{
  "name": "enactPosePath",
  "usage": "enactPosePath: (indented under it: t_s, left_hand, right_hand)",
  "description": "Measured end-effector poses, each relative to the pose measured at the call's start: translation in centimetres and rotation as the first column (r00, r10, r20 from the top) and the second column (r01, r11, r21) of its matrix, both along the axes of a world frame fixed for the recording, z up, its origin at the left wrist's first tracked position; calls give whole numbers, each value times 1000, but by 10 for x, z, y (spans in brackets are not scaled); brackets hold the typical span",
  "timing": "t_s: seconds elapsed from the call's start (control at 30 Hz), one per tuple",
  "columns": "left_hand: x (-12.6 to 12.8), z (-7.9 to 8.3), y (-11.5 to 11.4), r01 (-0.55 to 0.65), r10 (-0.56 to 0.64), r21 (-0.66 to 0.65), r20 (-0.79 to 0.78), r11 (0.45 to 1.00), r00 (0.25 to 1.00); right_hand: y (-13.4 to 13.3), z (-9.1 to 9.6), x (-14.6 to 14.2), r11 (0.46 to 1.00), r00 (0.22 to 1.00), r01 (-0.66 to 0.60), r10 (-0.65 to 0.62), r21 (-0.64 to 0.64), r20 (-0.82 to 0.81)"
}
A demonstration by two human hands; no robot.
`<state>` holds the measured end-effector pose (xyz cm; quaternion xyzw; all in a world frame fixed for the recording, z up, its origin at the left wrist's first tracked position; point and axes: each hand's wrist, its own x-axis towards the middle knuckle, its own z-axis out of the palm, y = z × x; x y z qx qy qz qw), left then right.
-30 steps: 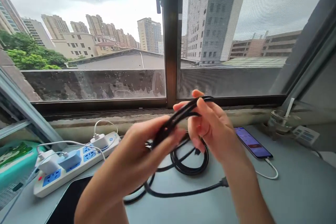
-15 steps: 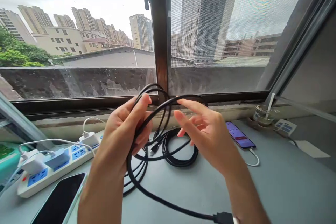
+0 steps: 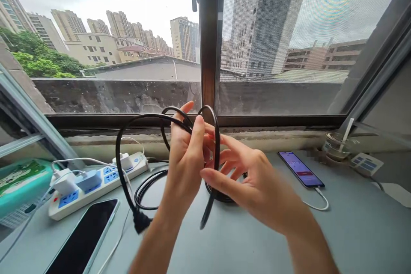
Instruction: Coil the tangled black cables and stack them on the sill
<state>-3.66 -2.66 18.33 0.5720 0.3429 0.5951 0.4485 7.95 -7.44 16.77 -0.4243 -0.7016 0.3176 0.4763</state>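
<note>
My left hand [image 3: 186, 158] is raised in front of the window, its fingers closed around loops of a black cable [image 3: 123, 145]. One wide loop arcs out to the left and hangs down to a black plug [image 3: 140, 221] just above the table. A second strand drops to the right of the hand, its end free. Right beside it is my right hand [image 3: 253, 184], fingers spread and nothing gripped, fingertips close to the cable loops. More black cable [image 3: 150, 182] lies coiled on the grey table [image 3: 353, 231] behind the hands.
A white power strip [image 3: 96, 184] with white chargers sits at the left. A dark phone [image 3: 85, 235] lies near the front left. A lit phone [image 3: 300, 169] on a white lead lies at the right. A glass [image 3: 335, 145] with a straw stands at the far right by the window.
My left hand has swung the cable up and over. The wide loop now hangs to the left with the plug dangling, where before the plug trailed toward the front right.
</note>
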Motion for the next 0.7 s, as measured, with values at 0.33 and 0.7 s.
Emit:
enactPosePath:
  t_s: [0.33,0.7]
  left_hand:
    - [-26,9,0,-145,171,145,-194,979,966]
    - [-58,19,6,-657,660,304,107,690,743]
  right_hand:
    - [6,0,7,999,988,45,-49,-30,-148]
    - [-2,13,26,690,448,718,-358,92,-819]
